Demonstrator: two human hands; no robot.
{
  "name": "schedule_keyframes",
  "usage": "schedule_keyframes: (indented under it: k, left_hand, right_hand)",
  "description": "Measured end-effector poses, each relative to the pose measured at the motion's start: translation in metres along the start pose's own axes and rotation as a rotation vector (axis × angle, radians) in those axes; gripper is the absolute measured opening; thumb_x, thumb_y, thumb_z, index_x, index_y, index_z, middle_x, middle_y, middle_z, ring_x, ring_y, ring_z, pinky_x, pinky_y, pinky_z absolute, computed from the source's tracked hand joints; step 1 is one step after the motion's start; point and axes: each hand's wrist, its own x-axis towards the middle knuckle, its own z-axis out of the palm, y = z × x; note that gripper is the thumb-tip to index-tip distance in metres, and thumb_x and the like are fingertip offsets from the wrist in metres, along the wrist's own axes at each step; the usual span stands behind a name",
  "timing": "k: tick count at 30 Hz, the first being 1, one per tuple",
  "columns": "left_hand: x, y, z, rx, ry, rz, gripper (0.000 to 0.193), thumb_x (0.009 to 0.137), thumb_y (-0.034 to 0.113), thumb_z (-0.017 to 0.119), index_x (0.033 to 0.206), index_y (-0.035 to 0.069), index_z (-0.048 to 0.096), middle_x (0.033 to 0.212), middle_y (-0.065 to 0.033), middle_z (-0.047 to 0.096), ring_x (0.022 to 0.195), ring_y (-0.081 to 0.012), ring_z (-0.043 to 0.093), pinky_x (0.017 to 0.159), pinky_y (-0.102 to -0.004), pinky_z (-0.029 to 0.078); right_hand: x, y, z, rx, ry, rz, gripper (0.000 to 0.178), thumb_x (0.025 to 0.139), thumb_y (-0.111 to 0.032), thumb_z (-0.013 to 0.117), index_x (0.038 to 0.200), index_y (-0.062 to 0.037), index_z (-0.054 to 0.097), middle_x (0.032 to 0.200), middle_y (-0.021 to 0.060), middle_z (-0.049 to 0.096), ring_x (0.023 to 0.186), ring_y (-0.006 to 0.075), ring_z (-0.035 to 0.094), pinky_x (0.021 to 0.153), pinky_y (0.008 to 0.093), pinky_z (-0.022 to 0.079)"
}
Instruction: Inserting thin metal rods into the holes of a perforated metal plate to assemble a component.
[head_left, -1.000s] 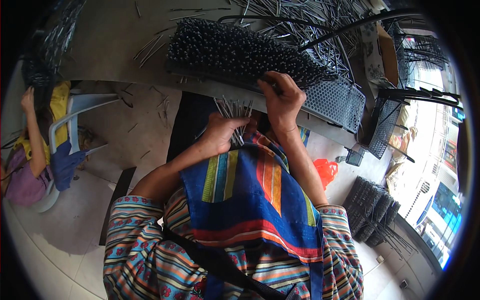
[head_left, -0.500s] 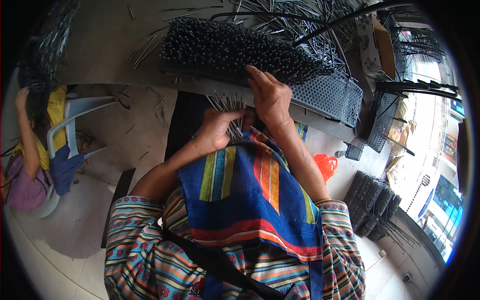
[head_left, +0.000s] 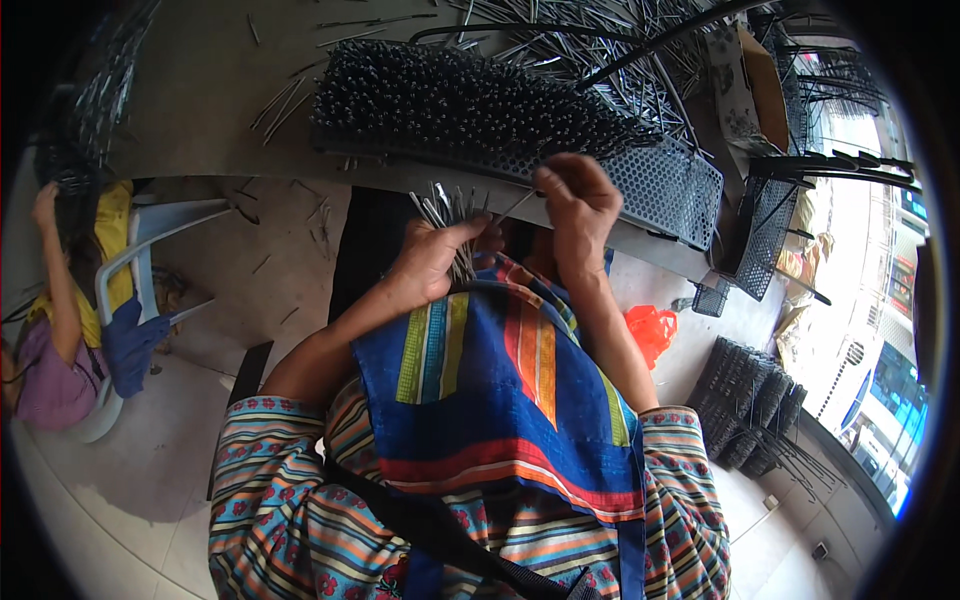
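Observation:
My left hand (head_left: 432,254) is closed around a bundle of thin metal rods (head_left: 452,208), whose ends fan out above the fist. To its right, my right hand (head_left: 582,208) pinches a single thin rod (head_left: 517,205), which slants down toward the left fingers. Just beyond both hands lies a long perforated metal tray (head_left: 675,190). Dark rods (head_left: 450,95) stand upright in it, packed closely over its left and middle part. The right end of the tray shows bare holes.
Loose rods (head_left: 640,60) lie piled on the table (head_left: 200,90) behind the tray. A black bar (head_left: 690,35) crosses above them. At right are an open carton (head_left: 765,95), mesh racks (head_left: 765,240), a red plastic bag (head_left: 652,333) and stacked black wire racks (head_left: 745,400). Another person (head_left: 65,350) sits at left.
My right hand has moved right, away from the upright rods, and a single rod now shows between its fingers. My left hand keeps its bundle in nearly the same place.

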Motion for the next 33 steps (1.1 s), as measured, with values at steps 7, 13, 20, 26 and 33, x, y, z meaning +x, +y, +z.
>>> schedule_keyframes:
  k: [7,13,20,26,33]
  left_hand:
    - [0.002,-0.004,0.002,0.032,-0.012,-0.006,0.014,0.086,-0.004,0.059,0.099,-0.003,0.061,0.09,-0.0167,0.068,0.078,-0.0255,0.068,0.065,-0.0353,0.058]
    - [0.005,-0.005,0.002,0.011,-0.016,0.006,0.015,0.085,-0.006,0.058,0.1,-0.005,0.061,0.091,-0.0174,0.067,0.079,-0.0259,0.069,0.065,-0.0352,0.058]
    - [0.008,-0.007,-0.001,0.019,-0.082,0.03,0.017,0.084,-0.005,0.059,0.1,-0.002,0.064,0.092,-0.0147,0.068,0.079,-0.0242,0.068,0.066,-0.0342,0.058]
    - [0.002,-0.002,0.009,0.025,-0.16,0.077,0.019,0.083,-0.008,0.058,0.101,-0.003,0.064,0.092,-0.0135,0.068,0.078,-0.0249,0.07,0.069,-0.0353,0.06]
    - [0.005,-0.012,0.007,0.08,-0.187,0.08,0.019,0.084,-0.009,0.056,0.1,-0.003,0.064,0.09,-0.0117,0.068,0.081,-0.0238,0.07,0.066,-0.0364,0.061]
  right_hand:
    - [0.03,0.014,0.001,-0.317,0.123,-0.481,0.013,0.078,0.004,0.072,0.089,-0.0022,0.066,0.076,-0.0011,0.065,0.065,0.0042,0.057,0.058,0.0179,0.044]
    - [0.031,-0.001,0.005,-0.551,0.067,-0.647,0.017,0.075,0.003,0.073,0.089,-0.0039,0.068,0.075,0.0065,0.065,0.068,0.0097,0.062,0.061,0.0225,0.048]
    - [0.023,0.001,0.003,-0.911,-0.043,-0.817,0.019,0.074,-0.005,0.073,0.093,-0.0045,0.07,0.091,0.0084,0.065,0.071,0.0167,0.066,0.062,0.0276,0.05]
    - [-0.003,-0.005,-0.006,-0.742,-0.115,-0.496,0.022,0.072,-0.01,0.075,0.092,-0.0021,0.07,0.089,0.0081,0.063,0.067,0.0159,0.06,0.058,0.0281,0.047]
    - [-0.013,0.009,-0.01,-0.088,-0.365,0.436,0.008,0.08,-0.006,0.07,0.084,0.0005,0.067,0.067,-0.0011,0.059,0.055,0.0037,0.048,0.051,0.0201,0.037]
